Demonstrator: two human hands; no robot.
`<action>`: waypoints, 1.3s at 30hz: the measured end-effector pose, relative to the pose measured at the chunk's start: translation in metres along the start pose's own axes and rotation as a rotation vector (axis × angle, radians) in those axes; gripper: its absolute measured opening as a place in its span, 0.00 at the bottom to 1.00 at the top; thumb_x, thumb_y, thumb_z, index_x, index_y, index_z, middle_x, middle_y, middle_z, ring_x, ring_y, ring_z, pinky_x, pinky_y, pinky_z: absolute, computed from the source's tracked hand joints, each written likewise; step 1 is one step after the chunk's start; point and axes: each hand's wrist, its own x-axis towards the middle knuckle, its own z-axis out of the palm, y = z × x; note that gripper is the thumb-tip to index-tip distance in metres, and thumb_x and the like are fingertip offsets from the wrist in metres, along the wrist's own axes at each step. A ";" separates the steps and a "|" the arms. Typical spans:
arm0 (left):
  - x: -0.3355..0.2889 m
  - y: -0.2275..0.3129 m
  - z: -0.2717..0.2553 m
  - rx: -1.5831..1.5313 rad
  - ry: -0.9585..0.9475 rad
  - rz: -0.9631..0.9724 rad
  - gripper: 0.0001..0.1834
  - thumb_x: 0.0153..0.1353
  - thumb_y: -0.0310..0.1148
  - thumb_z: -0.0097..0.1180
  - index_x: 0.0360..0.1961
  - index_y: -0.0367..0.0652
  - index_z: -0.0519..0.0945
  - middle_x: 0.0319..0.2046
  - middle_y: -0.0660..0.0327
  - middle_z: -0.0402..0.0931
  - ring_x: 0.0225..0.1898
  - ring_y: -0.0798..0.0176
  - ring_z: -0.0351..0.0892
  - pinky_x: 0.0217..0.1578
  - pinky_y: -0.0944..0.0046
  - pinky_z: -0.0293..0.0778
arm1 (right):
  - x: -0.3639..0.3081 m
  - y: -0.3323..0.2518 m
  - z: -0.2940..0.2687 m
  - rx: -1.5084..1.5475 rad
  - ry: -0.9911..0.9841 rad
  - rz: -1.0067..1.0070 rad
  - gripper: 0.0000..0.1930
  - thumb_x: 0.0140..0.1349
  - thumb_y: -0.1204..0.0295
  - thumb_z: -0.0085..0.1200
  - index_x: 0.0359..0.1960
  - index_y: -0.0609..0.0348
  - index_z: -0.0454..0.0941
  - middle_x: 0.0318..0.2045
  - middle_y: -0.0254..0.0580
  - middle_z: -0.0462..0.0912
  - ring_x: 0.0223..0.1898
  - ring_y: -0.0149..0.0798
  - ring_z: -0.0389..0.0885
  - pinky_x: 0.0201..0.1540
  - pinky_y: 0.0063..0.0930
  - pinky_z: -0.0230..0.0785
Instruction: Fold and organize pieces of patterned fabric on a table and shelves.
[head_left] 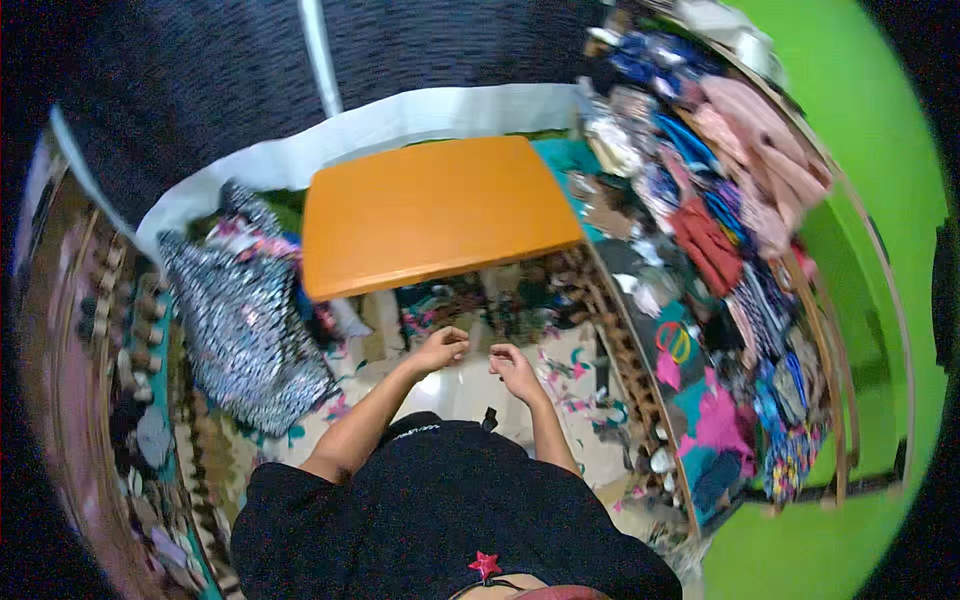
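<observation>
Both of my hands are raised in front of my body, near each other but apart, above the pale floor (pixel 455 398). My left hand (pixel 443 349) has its fingers loosely bent and apart, with nothing visible in it. Close by on the right, my right hand (pixel 512 368) is likewise half curled and looks empty; blur softens its fingertips. Neither hand touches anything. Just beyond them stands an orange table (pixel 435 210) with a bare top, whose near edge is closest to my hands.
A large silvery patterned sack (pixel 245 320) slumps left of the table. Along the right, a long shelf holds heaped clothes, including a red garment (pixel 705 243) and pink fabric (pixel 765 150). Fabric scraps (pixel 585 400) litter the floor. A rack of small items (pixel 150 440) lines the left.
</observation>
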 end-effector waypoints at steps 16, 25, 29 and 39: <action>-0.099 -0.073 -0.113 -0.418 0.507 -0.159 0.20 0.55 0.45 0.47 0.45 0.46 0.67 0.38 0.65 0.71 0.35 0.67 0.71 0.35 0.65 0.66 | 0.129 -0.024 0.159 -0.285 -0.609 -0.003 0.15 0.55 0.69 0.49 0.42 0.64 0.67 0.29 0.36 0.72 0.30 0.27 0.71 0.33 0.19 0.67; -0.042 -0.046 -0.194 -0.654 0.636 -0.045 0.11 0.54 0.39 0.46 0.33 0.45 0.69 0.22 0.71 0.67 0.21 0.78 0.64 0.19 0.76 0.60 | 0.233 -0.066 0.180 -0.118 -0.630 0.047 0.14 0.55 0.70 0.48 0.41 0.64 0.67 0.26 0.35 0.73 0.24 0.25 0.69 0.26 0.18 0.64; -0.012 -0.034 -0.242 -0.593 0.810 0.084 0.07 0.54 0.36 0.45 0.30 0.44 0.71 0.20 0.70 0.66 0.17 0.78 0.61 0.15 0.76 0.57 | 0.284 -0.066 0.168 -0.262 -0.508 0.081 0.13 0.55 0.72 0.48 0.39 0.66 0.67 0.32 0.42 0.76 0.29 0.30 0.74 0.29 0.19 0.67; 0.008 -0.073 -0.305 -0.561 1.008 -0.074 0.16 0.53 0.37 0.50 0.38 0.36 0.71 0.27 0.59 0.72 0.19 0.69 0.68 0.20 0.71 0.66 | 0.339 -0.076 0.273 -0.396 -0.788 -0.176 0.10 0.54 0.73 0.47 0.36 0.65 0.68 0.27 0.36 0.73 0.28 0.28 0.72 0.32 0.19 0.65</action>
